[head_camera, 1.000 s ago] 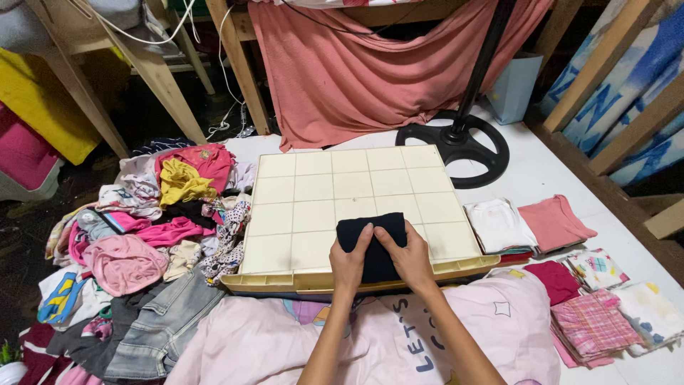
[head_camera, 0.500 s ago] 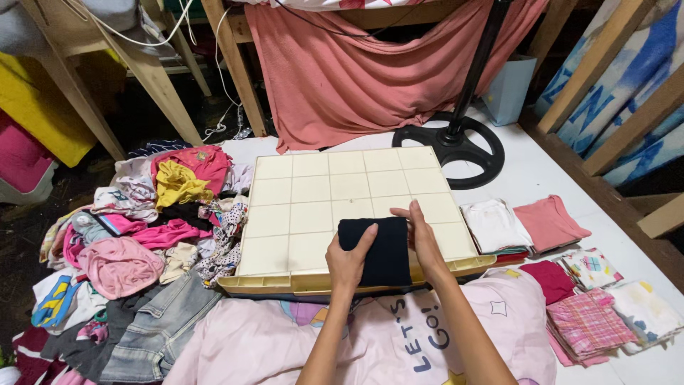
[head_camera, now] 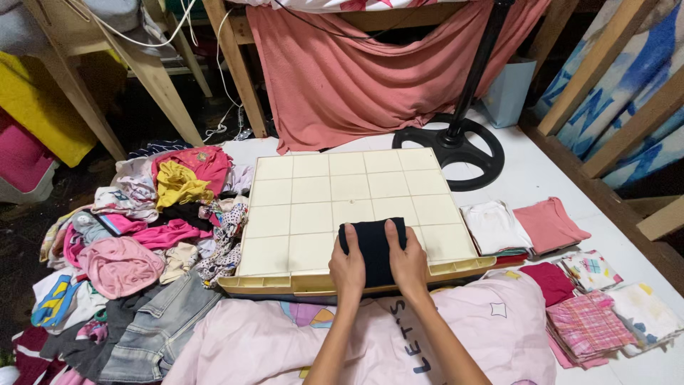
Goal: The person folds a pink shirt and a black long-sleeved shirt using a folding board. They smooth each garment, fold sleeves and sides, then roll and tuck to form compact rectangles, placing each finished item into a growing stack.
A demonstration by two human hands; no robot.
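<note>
A home's laundry corner is being shown: unsorted clothes (head_camera: 135, 235) are being heaped on the floor, folded stacks (head_camera: 570, 285) are being kept beside a tiled board (head_camera: 342, 192), and a fan base (head_camera: 456, 146) is being stood nearby.

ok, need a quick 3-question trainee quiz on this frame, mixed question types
1. True or false: both hands rest on the dark folded garment lying on the cream tiled board.
2. Which lies to the left of the board? A) neat folded stacks B) a loose heap of clothes C) the fan base
3. Fill in: the black round fan base stands beyond the board's far ____ corner.

Key:
1. True: the left hand and right hand press flat on its two sides.
2. B: the loose heap of clothes; the folded stacks lie on the right.
3. right
</note>
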